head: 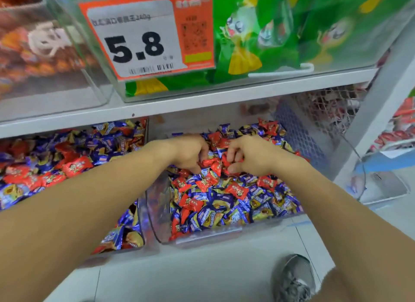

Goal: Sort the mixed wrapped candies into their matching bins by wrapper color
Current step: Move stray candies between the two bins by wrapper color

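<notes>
Red candies [212,164] lie bunched at the middle of the right bin [202,240], mixed among blue candies [224,202] that fill most of it. Both hands are down in that pile. The left hand [190,152] has its fingers curled and pinches red candies at the fingertips. The right hand [246,155] is curled likewise, thumb and fingers closed round red candies – how many each hand has cannot be told.

Left of this bin, touching its wall, the left bin [143,238] holds the same mix of red and blue, partly hidden under the left forearm. Above the bins runs a white shelf [247,92] carrying a clear box with green bags [280,32] and an orange price tag [143,36] reading 5.8. Right of the right bin is blue mesh [298,133]. Below it – on pale floor – a grey shoe [294,277].
</notes>
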Motion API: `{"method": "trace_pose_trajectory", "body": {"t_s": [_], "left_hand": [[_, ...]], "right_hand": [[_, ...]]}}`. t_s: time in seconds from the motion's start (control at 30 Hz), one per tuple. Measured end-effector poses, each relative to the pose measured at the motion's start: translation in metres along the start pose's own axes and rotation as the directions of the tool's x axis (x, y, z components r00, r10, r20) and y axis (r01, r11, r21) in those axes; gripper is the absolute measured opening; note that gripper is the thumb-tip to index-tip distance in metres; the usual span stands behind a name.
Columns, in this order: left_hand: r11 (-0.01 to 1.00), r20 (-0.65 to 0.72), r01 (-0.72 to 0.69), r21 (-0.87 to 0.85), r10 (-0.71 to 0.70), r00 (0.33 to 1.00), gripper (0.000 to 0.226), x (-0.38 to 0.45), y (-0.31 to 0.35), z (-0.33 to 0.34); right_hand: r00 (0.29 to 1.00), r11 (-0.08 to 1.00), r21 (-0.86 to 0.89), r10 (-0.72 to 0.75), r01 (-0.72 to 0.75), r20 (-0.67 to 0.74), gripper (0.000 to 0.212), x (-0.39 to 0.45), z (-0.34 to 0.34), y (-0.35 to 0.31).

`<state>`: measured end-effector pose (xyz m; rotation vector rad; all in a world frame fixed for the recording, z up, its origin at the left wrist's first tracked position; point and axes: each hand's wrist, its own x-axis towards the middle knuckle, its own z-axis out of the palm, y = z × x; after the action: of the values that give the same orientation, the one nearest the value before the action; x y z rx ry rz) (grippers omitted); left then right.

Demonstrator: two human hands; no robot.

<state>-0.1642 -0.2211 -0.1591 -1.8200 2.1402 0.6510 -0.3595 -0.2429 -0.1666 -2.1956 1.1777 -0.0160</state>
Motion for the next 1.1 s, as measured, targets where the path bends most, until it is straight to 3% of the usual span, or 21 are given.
{"method": "trace_pose_trajectory", "body": {"t_s": [0.2,0.3,0.4,0.6,0.77,0.9,1.0,1.1], "left_hand": [[0.988,-0.097,-0.006,-0.154,-0.009,0.995,0.011,-0.001,-0.007,-0.008],[0.944,-0.021,0.009,-0.329,-0.017,1.0,0.035,-0.007,-0.003,-0.008],[0.977,-0.017,-0.048,-0.21,0.046,0.999,0.06,-0.007,0.005,-0.007],[0.994,-0.046,-0.04,-0.106,0.035,0.998,0.031,-0.012,0.023,0.003],[0.996,-0.152,-0.03,-0.088,0.017,0.988,0.018,-0.023,0.021,-0.011],[1.0,-0.063,0.024,-0.02,-0.025,0.998,0.017,-0.031,0.012,-0.021],[0.997,-0.019,0.065,0.039,-0.065,0.998,0.03,-0.028,0.004,-0.015],[0.987,0.073,0.065,0.147,-0.076,0.994,0.047,-0.026,0.007,-0.007]], "right_hand": [[0.99,0.995,0.057,-0.078,0.085,-0.12,0.004,-0.008,-0.01,0.0],[0.987,0.998,0.037,-0.042,0.049,-0.158,0.013,-0.008,-0.006,-0.003],[0.991,0.998,-0.042,-0.044,0.039,-0.13,0.038,-0.007,0.001,-0.006],[1.0,0.977,-0.213,0.012,-0.01,0.008,0.065,-0.011,0.02,-0.01],[0.997,0.988,-0.151,-0.045,0.034,-0.064,0.033,-0.015,0.015,-0.006],[0.991,0.999,-0.018,-0.036,0.034,-0.129,0.025,-0.021,-0.003,-0.002],[0.983,0.994,0.09,-0.044,0.06,-0.177,0.024,-0.021,-0.011,-0.006],[0.995,0.996,0.045,-0.068,0.071,-0.067,0.025,-0.013,-0.003,-0.014]]}}
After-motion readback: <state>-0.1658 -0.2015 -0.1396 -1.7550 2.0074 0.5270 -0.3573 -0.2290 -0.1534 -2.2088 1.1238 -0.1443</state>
